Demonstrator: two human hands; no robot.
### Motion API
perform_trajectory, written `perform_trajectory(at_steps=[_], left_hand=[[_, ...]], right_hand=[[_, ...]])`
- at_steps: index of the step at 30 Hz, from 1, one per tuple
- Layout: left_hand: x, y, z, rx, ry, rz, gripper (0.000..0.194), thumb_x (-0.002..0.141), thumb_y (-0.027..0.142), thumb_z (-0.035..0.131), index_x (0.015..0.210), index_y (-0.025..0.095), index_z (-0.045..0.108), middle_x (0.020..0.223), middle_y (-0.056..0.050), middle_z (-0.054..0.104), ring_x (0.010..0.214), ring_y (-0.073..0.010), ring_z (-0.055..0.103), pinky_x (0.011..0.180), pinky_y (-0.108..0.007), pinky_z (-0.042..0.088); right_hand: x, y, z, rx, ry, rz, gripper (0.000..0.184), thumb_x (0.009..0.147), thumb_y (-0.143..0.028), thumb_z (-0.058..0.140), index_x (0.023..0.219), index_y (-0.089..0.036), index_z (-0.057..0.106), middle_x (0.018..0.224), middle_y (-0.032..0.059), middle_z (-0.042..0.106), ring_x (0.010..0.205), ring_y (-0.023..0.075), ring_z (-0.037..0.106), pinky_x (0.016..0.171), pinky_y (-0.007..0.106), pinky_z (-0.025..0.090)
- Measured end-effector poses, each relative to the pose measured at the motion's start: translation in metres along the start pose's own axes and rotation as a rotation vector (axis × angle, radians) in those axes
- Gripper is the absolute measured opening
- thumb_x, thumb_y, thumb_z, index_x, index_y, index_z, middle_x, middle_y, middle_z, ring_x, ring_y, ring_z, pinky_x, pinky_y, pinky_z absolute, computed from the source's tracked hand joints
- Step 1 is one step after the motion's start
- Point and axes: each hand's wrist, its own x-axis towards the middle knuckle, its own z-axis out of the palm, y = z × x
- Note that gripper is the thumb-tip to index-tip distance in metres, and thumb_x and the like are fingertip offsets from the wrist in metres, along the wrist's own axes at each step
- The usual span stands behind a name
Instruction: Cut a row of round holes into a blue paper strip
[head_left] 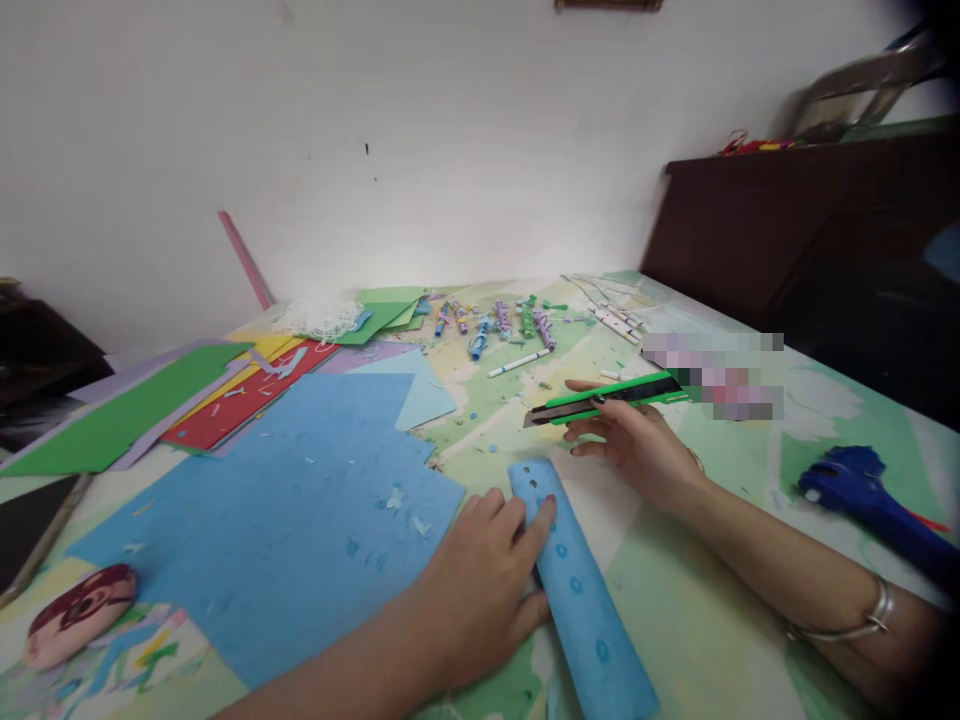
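A light blue foam strip (581, 610) lies lengthwise in front of me. It has two dark holes near its far end and several small ovals marked along it. My left hand (487, 580) holds the strip at its left edge, with the index fingertip pressed on top and the thumb at the side. Over the table to the right of the strip's far end, my right hand (645, 450) grips a green utility knife (600, 400). The knife's metal blade points left and is apart from the strip.
Left of my hands lies a large blue foam sheet (300, 500) with scraps on it. Behind are coloured sheets (127, 400), white string (322, 318), small decorated tubes (502, 320) and markers (619, 325). A blue tape dispenser (862, 490) lies right; a pink oval object (81, 615) sits left.
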Motion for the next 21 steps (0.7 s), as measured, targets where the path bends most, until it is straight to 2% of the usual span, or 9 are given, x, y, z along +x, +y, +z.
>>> perform_trajectory(at_steps=[2,4,8,10,13,16,19,21], left_hand=[[0.007,0.005,0.004,0.086,0.014,0.018,0.057,0.087,0.032,0.045,0.139,0.013,0.032,0.102,-0.016,0.054,0.093,-0.0302,0.044,0.081,-0.049,0.039],[0.014,0.008,0.006,0.119,0.034,0.047,0.055,0.090,0.038,0.038,0.138,0.012,0.035,0.099,-0.016,0.055,0.093,-0.0312,0.045,0.079,-0.048,0.040],[0.021,0.014,0.007,0.083,0.044,0.070,0.085,0.080,0.066,0.039,0.136,0.002,0.036,0.107,-0.024,0.053,0.096,-0.0360,0.044,0.081,-0.053,0.037],[0.021,0.017,0.007,0.039,0.052,0.078,0.092,0.076,0.072,0.038,0.132,-0.001,0.040,0.110,-0.027,0.052,0.094,-0.0368,0.044,0.081,-0.055,0.036],[0.017,0.022,0.011,-0.035,0.081,0.106,0.081,0.081,0.065,0.037,0.127,-0.001,0.047,0.107,-0.028,0.055,0.092,-0.0375,0.047,0.079,-0.057,0.037],[0.012,0.023,0.017,-0.023,0.091,0.166,0.062,0.089,0.047,0.038,0.130,0.000,0.044,0.110,-0.030,0.056,0.096,-0.0405,0.052,0.075,-0.056,0.042],[0.009,0.020,0.025,0.078,0.111,0.274,0.048,0.092,0.029,0.032,0.126,-0.001,0.048,0.117,-0.030,0.055,0.106,-0.0422,0.053,0.077,-0.053,0.045],[0.009,0.017,0.031,0.106,0.149,0.331,0.047,0.091,0.026,0.031,0.121,-0.003,0.053,0.118,-0.031,0.055,0.109,-0.0427,0.052,0.081,-0.052,0.045]], right_hand=[[-0.002,-0.002,0.003,0.082,-0.038,0.072,0.040,0.085,-0.038,0.052,0.121,-0.022,0.055,0.087,0.0073,0.070,0.078,0.0194,0.066,0.064,0.031,0.052],[-0.003,-0.002,0.004,0.119,-0.053,0.127,0.041,0.086,-0.040,0.051,0.123,-0.023,0.053,0.087,0.0078,0.071,0.079,0.0197,0.067,0.068,0.031,0.052],[-0.004,0.001,0.004,0.129,-0.049,0.113,0.028,0.076,-0.027,0.067,0.102,-0.018,0.064,0.087,0.0052,0.071,0.080,0.0164,0.066,0.081,0.030,0.049],[-0.004,0.003,0.003,0.113,-0.027,0.092,0.022,0.068,-0.020,0.073,0.089,-0.016,0.066,0.085,0.0027,0.069,0.079,0.0135,0.063,0.079,0.026,0.048],[-0.005,0.007,0.002,0.053,-0.003,0.076,0.023,0.063,-0.016,0.075,0.083,-0.017,0.063,0.069,-0.0035,0.061,0.063,0.0088,0.055,0.061,0.020,0.044],[-0.007,0.011,0.000,-0.049,0.004,0.068,0.026,0.064,-0.017,0.073,0.085,-0.018,0.058,0.058,-0.0073,0.048,0.051,0.0069,0.043,0.048,0.019,0.033],[-0.009,0.011,-0.003,-0.120,0.013,0.062,0.020,0.070,-0.023,0.065,0.086,-0.020,0.053,0.057,-0.0069,0.044,0.047,0.0075,0.038,0.044,0.020,0.029],[-0.011,0.010,-0.003,-0.131,-0.020,0.077,0.014,0.075,-0.025,0.055,0.089,-0.021,0.052,0.059,-0.0053,0.047,0.047,0.0093,0.043,0.046,0.022,0.034]])
